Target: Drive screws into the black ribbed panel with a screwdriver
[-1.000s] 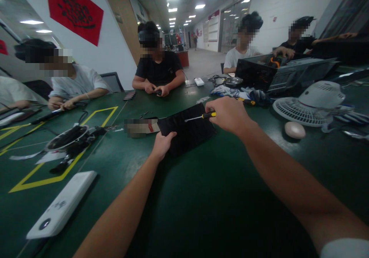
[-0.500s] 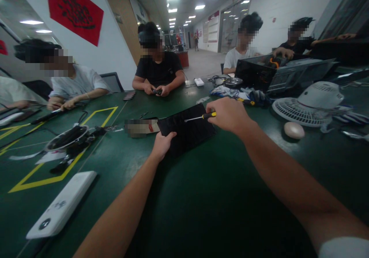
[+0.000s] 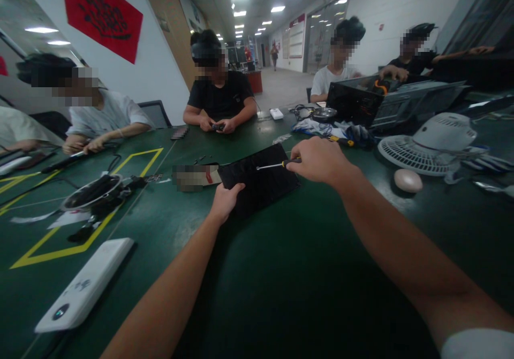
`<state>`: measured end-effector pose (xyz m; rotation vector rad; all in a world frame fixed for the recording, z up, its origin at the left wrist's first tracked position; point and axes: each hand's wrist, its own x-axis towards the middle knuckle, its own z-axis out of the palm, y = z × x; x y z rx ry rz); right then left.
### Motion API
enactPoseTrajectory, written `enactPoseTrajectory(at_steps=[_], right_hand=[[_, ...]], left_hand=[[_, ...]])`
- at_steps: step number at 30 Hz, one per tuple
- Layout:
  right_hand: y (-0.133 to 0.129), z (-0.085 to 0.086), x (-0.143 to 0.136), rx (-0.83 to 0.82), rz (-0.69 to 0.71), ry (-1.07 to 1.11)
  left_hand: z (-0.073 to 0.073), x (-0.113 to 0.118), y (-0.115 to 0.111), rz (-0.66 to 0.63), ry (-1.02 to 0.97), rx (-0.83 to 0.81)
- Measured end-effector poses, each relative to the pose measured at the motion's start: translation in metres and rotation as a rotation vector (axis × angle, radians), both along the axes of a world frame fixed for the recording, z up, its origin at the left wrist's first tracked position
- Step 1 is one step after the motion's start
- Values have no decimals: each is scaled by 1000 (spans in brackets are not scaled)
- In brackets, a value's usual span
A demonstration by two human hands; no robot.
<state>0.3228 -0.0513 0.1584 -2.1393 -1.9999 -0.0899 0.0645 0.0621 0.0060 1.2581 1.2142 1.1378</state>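
A flat black rectangular panel (image 3: pixel 265 188) lies tilted over the green table in front of me. My left hand (image 3: pixel 225 203) grips its near left corner, thumb on top and the other fingers hidden beneath. In my right hand (image 3: pixel 321 158) is a screwdriver (image 3: pixel 273 165) with a yellow and black handle, its shaft pointing left across the panel. The tip is over the panel's upper middle; whether it touches a screw I cannot make out. Just left of the panel lies a tan box-like item (image 3: pixel 196 178), partly blurred, with small dark bits behind it.
A white power bank-like device (image 3: pixel 84 287) lies at the near left. Beyond it sits a round-rimmed object with black parts (image 3: pixel 94 196). To the right are a white fan part (image 3: pixel 425 145), a pale oval object (image 3: pixel 408 181) and gloves (image 3: pixel 341 131). Several people sit around the table (image 3: pixel 281 273).
My right hand has turned slightly around the screwdriver, so less of the yellow handle shows. The panel and my left hand stay almost where they were; the whole view shifts slightly.
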Motion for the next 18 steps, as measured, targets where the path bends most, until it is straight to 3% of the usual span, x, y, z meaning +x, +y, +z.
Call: enactPoseTrajectory(at_steps=[10,18], right_hand=[[4,3,16,28,-6,66],[4,-3,10,96,63,77]], left_hand=[[-4,-2,3,0,-4,-12],[-4,0,3,17,-4,-8]])
